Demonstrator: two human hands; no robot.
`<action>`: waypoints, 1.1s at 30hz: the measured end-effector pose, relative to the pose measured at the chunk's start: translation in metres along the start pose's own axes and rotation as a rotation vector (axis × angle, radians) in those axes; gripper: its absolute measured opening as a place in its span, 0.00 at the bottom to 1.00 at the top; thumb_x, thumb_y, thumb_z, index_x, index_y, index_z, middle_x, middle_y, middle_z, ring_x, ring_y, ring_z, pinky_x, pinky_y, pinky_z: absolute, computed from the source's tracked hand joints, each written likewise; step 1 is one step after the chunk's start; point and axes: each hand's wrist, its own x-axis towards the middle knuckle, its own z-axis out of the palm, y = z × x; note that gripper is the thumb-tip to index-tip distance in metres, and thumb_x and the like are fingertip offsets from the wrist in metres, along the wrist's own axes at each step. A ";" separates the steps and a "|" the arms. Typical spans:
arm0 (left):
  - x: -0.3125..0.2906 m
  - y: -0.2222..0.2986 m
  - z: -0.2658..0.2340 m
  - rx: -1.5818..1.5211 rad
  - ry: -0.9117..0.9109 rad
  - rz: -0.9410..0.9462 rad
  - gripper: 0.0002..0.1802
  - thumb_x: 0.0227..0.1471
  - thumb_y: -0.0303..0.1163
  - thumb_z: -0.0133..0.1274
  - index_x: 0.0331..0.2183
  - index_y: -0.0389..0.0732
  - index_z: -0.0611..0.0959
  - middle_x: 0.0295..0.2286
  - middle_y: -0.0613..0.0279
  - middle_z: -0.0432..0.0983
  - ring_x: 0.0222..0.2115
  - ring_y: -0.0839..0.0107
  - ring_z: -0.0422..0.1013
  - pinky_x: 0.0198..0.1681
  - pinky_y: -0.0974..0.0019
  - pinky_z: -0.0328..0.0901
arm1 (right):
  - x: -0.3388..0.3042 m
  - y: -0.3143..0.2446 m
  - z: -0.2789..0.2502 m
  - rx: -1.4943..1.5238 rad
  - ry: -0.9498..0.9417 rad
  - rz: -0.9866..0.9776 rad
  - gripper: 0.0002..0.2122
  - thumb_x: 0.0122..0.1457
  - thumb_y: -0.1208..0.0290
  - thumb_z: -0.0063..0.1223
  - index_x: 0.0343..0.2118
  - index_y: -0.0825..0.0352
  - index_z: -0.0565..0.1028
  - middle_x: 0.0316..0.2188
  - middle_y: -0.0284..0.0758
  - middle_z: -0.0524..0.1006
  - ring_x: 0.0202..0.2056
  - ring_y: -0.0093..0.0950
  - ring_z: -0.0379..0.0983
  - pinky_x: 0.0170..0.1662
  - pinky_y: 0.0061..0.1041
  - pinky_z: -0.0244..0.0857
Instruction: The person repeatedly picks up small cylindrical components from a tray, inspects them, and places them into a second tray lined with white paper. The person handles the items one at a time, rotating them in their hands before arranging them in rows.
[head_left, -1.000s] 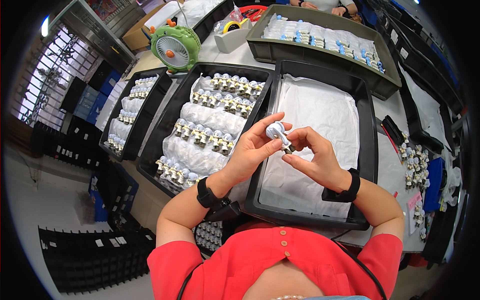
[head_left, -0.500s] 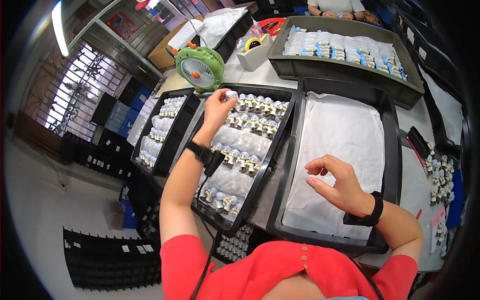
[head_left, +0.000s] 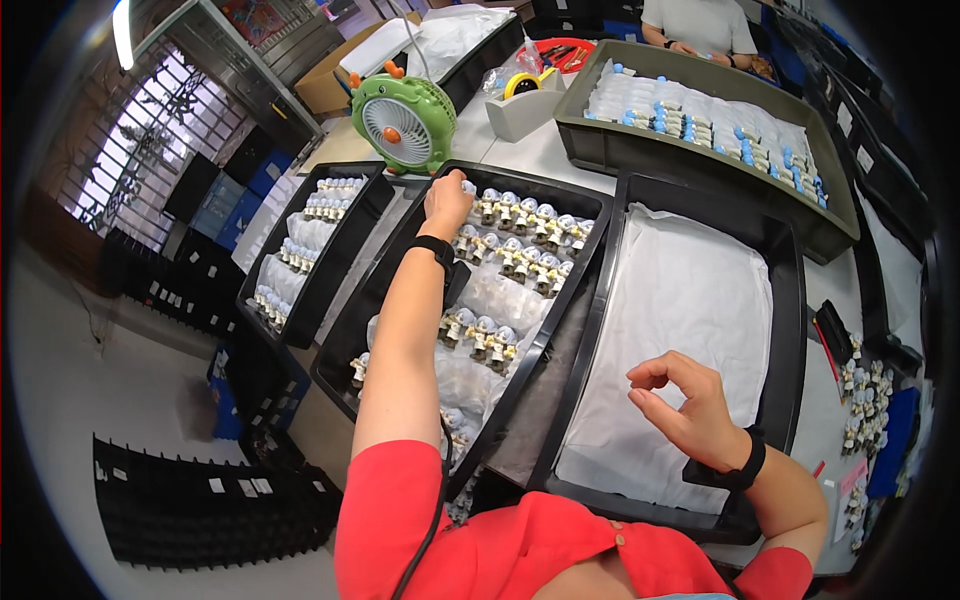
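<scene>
At the far left corner of the middle black tray (head_left: 590, 262) my left hand (head_left: 446, 205) is stretched out on a nearly straight arm, palm down, fingers curled over a small white-capped piece (head_left: 469, 187) at the end of the top row — I cannot tell whether they pinch it or only touch it. Rows of the same little figures (head_left: 520, 252) stand on clear bags along that tray. My right hand (head_left: 688, 405) hovers over the white sheet (head_left: 690, 300) lining the right-hand black tray (head_left: 795, 330), wrist bent, thumb and forefinger curved toward each other with a gap between them, holding nothing I can see. Both wrists carry black bands.

A narrower black tray (head_left: 330, 270) with more figures lies to the left, and a green desk fan (head_left: 403, 122) stands just beyond it. Farther back, a grey-green crate (head_left: 600, 150) holds blue-capped pieces in clear bags — another person in a pale top sits behind it. Small white labels dot the black racks (head_left: 200, 500) on the floor.
</scene>
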 end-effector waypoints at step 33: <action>-0.026 -0.005 -0.010 -0.153 0.042 0.216 0.18 0.41 0.32 0.58 0.39 0.41 0.79 0.39 0.50 0.71 0.42 0.54 0.68 0.45 0.59 0.64 | 0.001 0.013 0.003 -0.057 -0.148 0.042 0.06 0.50 0.75 0.55 0.31 0.70 0.75 0.26 0.35 0.76 0.27 0.24 0.72 0.33 0.21 0.66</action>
